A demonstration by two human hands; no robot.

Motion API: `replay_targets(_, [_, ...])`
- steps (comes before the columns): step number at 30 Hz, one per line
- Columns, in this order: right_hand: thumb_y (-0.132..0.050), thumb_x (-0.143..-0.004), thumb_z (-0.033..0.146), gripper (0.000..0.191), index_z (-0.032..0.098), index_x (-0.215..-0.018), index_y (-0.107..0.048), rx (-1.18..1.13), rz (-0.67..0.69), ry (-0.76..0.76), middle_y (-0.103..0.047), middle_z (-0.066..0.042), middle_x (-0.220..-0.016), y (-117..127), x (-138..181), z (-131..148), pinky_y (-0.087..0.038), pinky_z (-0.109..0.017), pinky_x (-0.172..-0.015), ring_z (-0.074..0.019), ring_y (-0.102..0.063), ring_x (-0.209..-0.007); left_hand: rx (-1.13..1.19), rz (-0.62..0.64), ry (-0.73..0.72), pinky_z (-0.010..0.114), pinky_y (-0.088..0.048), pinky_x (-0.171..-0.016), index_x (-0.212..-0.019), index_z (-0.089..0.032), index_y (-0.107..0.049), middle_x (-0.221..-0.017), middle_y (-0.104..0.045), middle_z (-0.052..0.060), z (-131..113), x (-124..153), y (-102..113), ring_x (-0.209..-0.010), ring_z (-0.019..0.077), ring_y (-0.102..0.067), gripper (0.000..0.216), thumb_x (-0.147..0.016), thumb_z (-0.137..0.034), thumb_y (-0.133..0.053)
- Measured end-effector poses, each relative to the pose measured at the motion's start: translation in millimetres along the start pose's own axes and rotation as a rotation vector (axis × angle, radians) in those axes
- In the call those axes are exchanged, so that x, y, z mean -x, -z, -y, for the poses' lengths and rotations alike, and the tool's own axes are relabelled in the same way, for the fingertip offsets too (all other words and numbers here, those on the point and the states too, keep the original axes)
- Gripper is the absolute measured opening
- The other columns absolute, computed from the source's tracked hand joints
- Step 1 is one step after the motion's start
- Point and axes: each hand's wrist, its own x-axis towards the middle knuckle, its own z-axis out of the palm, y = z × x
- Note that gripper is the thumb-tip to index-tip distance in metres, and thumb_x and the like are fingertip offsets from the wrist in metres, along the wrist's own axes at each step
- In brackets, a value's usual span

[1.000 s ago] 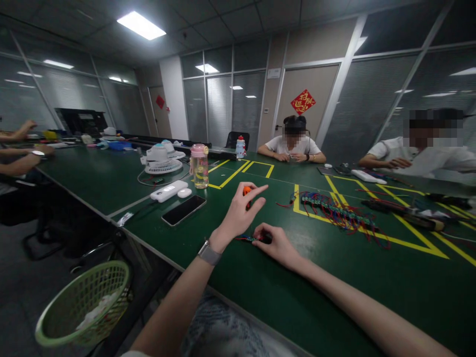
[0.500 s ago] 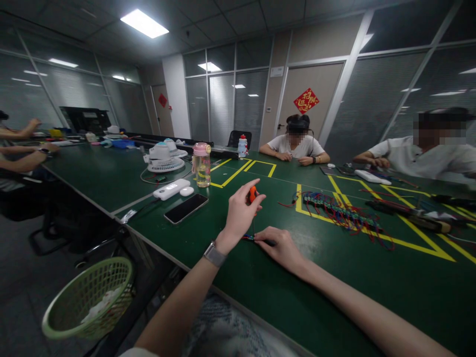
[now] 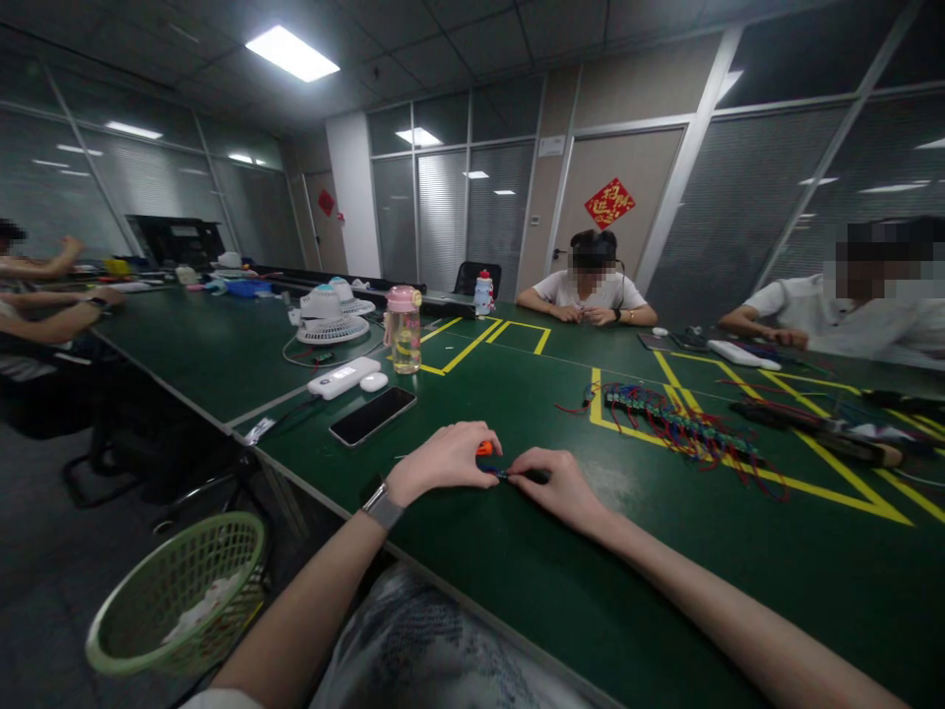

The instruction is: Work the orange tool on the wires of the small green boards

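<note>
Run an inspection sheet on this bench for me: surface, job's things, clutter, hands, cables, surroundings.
Surface: green table, flat, marked with yellow tape lines.
Job's things: orange-handled tool in the left hand; small wired part on the table under the right hand.
Clutter: phone, pink-lidded bottle, desk fan.
Grippers: left hand closed on the tool; right hand pinching the part.
Cables: pile of red and blue wire harnesses in the yellow box beyond the hands.
Surroundings: green basket at floor level, left; seated co-worker opposite.
</note>
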Motion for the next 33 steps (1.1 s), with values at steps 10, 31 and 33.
replay_targets(10, [-0.056, -0.074, 0.011, 0.017, 0.019, -0.073, -0.070, 0.168, 0.174, 0.146, -0.070, -0.005, -0.082, 12, -12, 13, -0.048, -0.028, -0.070, -0.0173, -0.063, -0.077, -0.065, 0.033, 0.007, 0.024, -0.039, -0.064, -0.080, -0.020, -0.065, -0.083, -0.064, 0.001, 0, 2, -15, -0.076, 0.0161, -0.059, 0.014, -0.072, -0.030, -0.059])
replay_targets(31, [-0.062, -0.074, 0.019, 0.011, 0.018, -0.073, -0.073, 0.054, 0.120, -0.008, -0.072, -0.003, -0.079, 9, -10, 4, -0.050, -0.026, -0.070, -0.0159, -0.066, -0.071, -0.156, 0.061, -0.068, 0.023, -0.037, -0.064, -0.081, -0.021, -0.062, -0.086, -0.063, -0.001, -3, 1, -12, -0.076, 0.0142, -0.058, 0.013, -0.073, -0.030, -0.059])
replay_targets(33, [-0.063, -0.073, 0.018, 0.011, 0.017, -0.071, -0.073, 0.082, 0.152, -0.018, -0.072, -0.003, -0.075, 11, -13, 8, -0.050, -0.025, -0.068, -0.0160, -0.066, -0.068, -0.159, 0.057, -0.070, 0.023, -0.037, -0.064, -0.081, -0.021, -0.062, -0.086, -0.062, -0.001, -3, 1, -12, -0.076, 0.0142, -0.058, 0.012, -0.074, -0.030, -0.059])
